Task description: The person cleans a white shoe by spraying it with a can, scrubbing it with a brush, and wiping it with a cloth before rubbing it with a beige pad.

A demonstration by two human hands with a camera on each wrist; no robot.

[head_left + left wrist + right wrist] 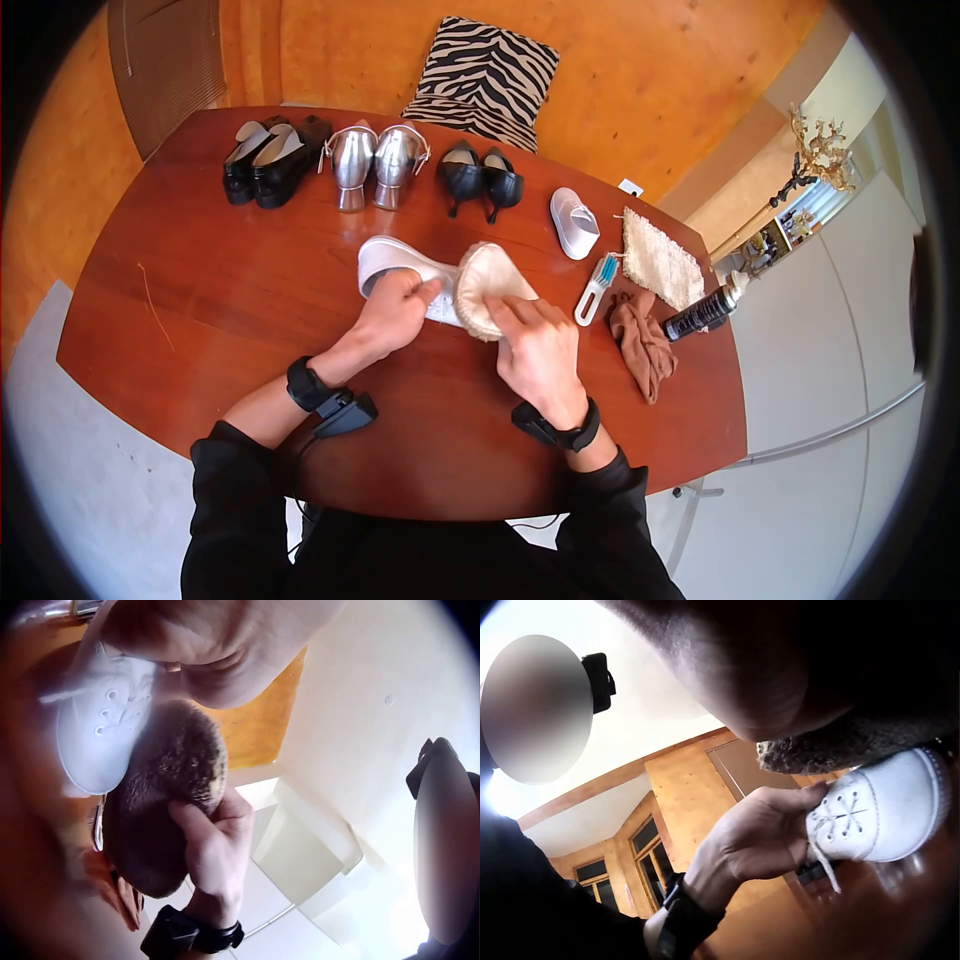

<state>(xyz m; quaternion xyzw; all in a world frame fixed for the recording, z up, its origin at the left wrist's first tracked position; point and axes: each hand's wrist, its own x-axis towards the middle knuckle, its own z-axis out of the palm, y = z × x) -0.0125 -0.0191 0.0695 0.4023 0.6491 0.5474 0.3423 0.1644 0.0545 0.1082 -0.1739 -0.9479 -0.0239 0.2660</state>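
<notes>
White shoe [400, 268] mid-surface, long axis running left-right; left hand [392, 312] fingers clamped on its laced middle, right hand [540, 350] fingers curled round a cloth pad [482, 290] (pressed against the toe).

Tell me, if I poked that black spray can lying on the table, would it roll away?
Probably yes. The spray can lies on its side on the smooth table, so a push across it would likely roll it. The brown cloth close beside it might stop it that way. It looks stiff, not squashy.
</notes>
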